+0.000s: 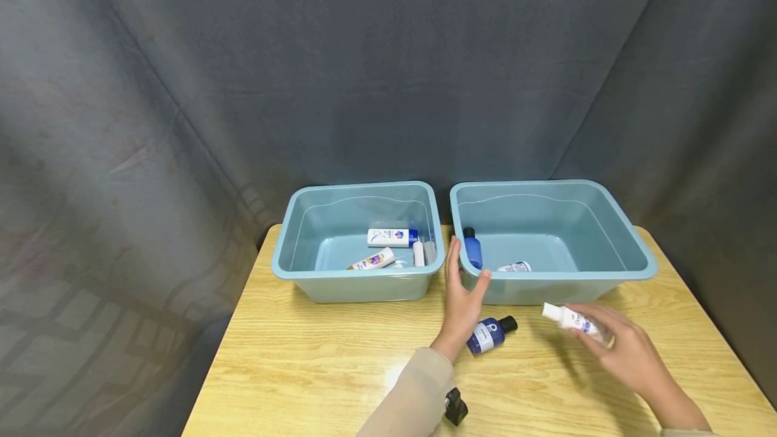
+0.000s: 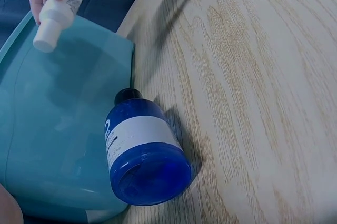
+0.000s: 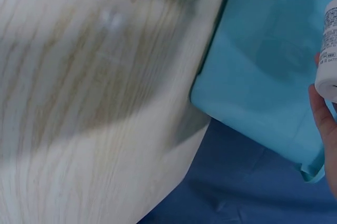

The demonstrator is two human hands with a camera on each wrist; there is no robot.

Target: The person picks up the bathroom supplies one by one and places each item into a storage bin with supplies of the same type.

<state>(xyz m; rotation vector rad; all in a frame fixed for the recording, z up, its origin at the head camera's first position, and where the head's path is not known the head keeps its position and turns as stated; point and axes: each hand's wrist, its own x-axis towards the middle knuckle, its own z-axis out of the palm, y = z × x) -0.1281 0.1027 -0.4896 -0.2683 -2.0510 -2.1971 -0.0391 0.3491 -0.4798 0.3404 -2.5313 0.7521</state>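
My right hand grips a small white bottle with a white cap, in front of the right blue bin. In the left wrist view the bottle tilts cap-down; the right wrist view shows its printed back. My left hand touches the near left corner of the right bin, its fingers fairly straight along the side and the thumb spread at the front rim. On the table beside that hand lies a dark blue bottle with a black cap and white label.
Inside the right bin are a blue bottle and a white container. The left blue bin holds several white bottles and tubes. A small black object is partly behind the left sleeve. Grey curtains hang behind the table.
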